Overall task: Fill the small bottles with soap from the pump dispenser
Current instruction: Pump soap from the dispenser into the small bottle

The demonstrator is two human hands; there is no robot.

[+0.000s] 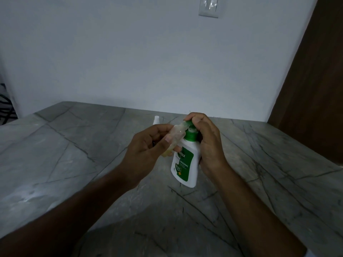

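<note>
A white pump dispenser (pixel 185 165) with a green label and green pump head stands on the grey marble table (pixel 74 164), near its middle. My right hand (pixel 206 143) is wrapped over the pump head and the bottle's right side. My left hand (pixel 148 147) holds a small clear bottle (pixel 175 138) tilted, its mouth up against the green nozzle. Some yellowish soap sits in the low end of the small bottle. Another small white-capped bottle (pixel 156 120) stands behind my left hand, mostly hidden.
A white wall rises behind the table, with a switch plate (pixel 208 6) high up. A dark brown wooden panel (pixel 315 80) stands at the right. The table's left edge drops off near a dark patterned item (pixel 5 108).
</note>
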